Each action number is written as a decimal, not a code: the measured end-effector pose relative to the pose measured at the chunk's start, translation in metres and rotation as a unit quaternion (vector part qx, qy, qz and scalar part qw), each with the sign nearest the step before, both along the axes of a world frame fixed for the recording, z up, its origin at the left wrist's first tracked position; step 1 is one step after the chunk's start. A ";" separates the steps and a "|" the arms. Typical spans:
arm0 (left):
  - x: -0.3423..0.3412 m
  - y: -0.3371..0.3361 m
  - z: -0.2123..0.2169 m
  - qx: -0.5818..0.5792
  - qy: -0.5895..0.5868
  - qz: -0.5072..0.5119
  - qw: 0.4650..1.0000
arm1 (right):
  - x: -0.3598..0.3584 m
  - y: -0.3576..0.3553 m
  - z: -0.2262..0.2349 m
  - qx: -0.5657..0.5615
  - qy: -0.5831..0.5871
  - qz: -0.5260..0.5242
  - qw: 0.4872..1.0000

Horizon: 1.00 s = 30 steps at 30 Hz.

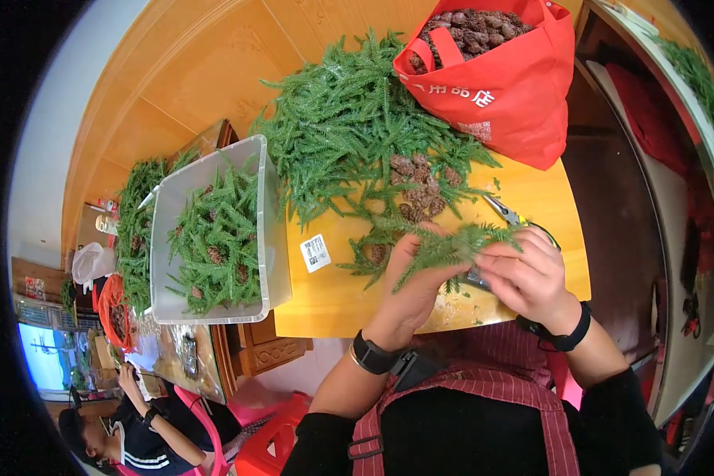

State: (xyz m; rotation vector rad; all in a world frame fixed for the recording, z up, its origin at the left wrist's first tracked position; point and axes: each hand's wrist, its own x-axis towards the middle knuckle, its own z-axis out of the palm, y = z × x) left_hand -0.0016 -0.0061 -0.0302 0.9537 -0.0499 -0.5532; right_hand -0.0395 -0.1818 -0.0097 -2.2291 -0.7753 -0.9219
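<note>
Over the front of the yellow table (325,305), a green artificial pine sprig (444,249) is held between my two hands. My left hand (408,289) is closed around its left part. With thumb and fingers pinched, my right hand (531,274) grips the sprig's right end. Just beyond my hands lies a small heap of brown pine cones (422,190). Another cone (378,254) shows among needles left of my left hand. A pair of pliers or cutters (503,211) lies behind my right hand, its handles partly hidden. Under my hands is a dark object, mostly covered.
A large pile of pine sprigs (333,111) covers the table's far side, beside a red bag (523,103) full of cones. At left stands a clear plastic bin (276,246) of sprigs with cones. A white label (315,253) lies near it. Another person (159,432) sits lower left.
</note>
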 end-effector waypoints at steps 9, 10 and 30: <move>0.001 0.007 0.010 0.050 -0.060 0.053 0.996 | -0.006 -0.051 -0.047 -0.109 0.329 -0.294 0.891; 0.001 0.008 0.010 0.062 -0.073 0.061 0.994 | -0.007 -0.053 -0.053 -0.110 0.357 -0.290 0.881; 0.010 0.022 0.017 0.079 -0.099 0.101 0.987 | -0.063 -0.066 -0.014 0.310 0.677 0.080 0.663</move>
